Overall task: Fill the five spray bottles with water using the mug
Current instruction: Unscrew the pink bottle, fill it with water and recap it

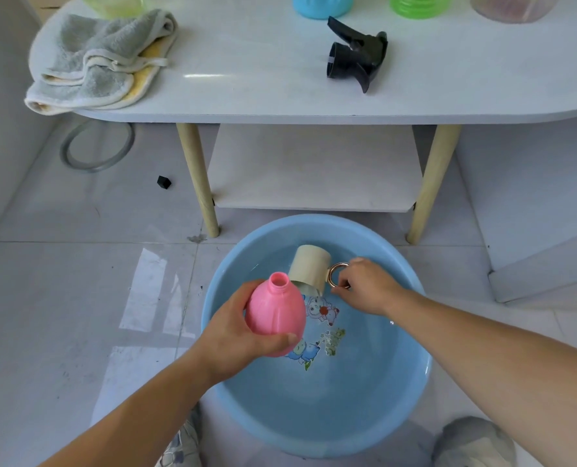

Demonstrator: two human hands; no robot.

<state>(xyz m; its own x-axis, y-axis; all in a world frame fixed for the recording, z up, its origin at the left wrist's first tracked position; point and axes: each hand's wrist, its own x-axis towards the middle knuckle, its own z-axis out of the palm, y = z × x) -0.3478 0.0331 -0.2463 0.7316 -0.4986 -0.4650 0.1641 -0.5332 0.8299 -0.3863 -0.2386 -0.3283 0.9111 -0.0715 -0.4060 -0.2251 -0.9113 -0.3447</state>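
Observation:
My left hand (233, 335) grips a pink spray bottle (275, 313) without its cap, held over the left side of a blue basin (411, 382) of water, open neck pointing up and away. My right hand (364, 286) pinches the gold ring handle of a beige mug (309, 269). The mug is tipped on its side, its mouth just behind the bottle's neck. A black spray head (356, 55) lies on the white table (263, 96). The bottoms of other bottles show at the table's far edge: yellow-green (115, 3), blue (320, 5), green (418, 6) and clear (512, 8).
A grey and yellow towel (98, 62) lies bunched on the table's left end. Under the table is a white shelf (314, 170) between wooden legs (197, 180). A grey ring (96, 146) and a small black cap (164, 182) lie on the tiled floor.

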